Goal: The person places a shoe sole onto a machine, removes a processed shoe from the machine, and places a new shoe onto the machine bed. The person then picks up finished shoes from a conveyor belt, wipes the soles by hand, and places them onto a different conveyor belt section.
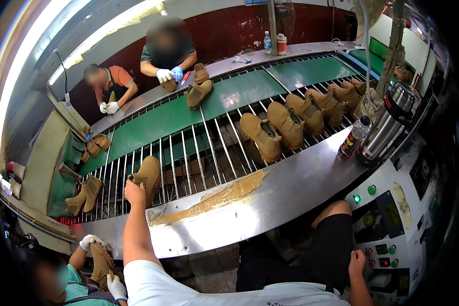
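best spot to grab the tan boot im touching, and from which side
Probably by the shaft, from the near left: the boot has its rounded toe pointing away, leaving the shaft toward the left grip.

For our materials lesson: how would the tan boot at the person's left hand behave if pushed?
The tan boot is probably fairly stiff: its rounded toe shows no sag. Pushed, it might catch on the spaced metal bars around it.

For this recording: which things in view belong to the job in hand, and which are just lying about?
Seemingly part of the job:
tan boot in the left hand
row of boots
green-panelled rack

Seemingly just lying about:
steel flask
dark-capped bottle
clear bottle
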The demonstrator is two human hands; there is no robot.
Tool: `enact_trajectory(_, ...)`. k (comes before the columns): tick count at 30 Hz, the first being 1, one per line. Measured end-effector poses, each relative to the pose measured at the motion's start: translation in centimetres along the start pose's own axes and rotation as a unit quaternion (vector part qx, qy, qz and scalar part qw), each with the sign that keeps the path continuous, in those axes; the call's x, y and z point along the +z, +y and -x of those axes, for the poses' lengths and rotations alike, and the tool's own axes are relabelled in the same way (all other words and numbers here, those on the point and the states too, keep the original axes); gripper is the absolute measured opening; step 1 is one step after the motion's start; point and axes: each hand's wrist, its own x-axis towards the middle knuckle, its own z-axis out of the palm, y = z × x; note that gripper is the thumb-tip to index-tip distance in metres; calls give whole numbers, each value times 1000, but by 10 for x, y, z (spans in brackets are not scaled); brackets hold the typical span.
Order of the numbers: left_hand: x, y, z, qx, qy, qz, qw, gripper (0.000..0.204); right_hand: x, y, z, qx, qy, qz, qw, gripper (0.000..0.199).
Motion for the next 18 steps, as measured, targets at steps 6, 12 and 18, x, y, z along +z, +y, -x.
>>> enact_trajectory(6, 8, 0, -31, 35, -152, -122, 980, 34, 6, 7, -3, -8, 15, 37, 999, 24)
enact_trajectory(12, -22, 38, -48, 133, -171, -121, 969, 27, 4, -55, -11, -4, -14, 65, 998, 21)
enact_trajectory(18, -108, 78, -36, 108, -155, 56, 980, 26, 25, -87, -21, -21, -60, -114, 991, 18)
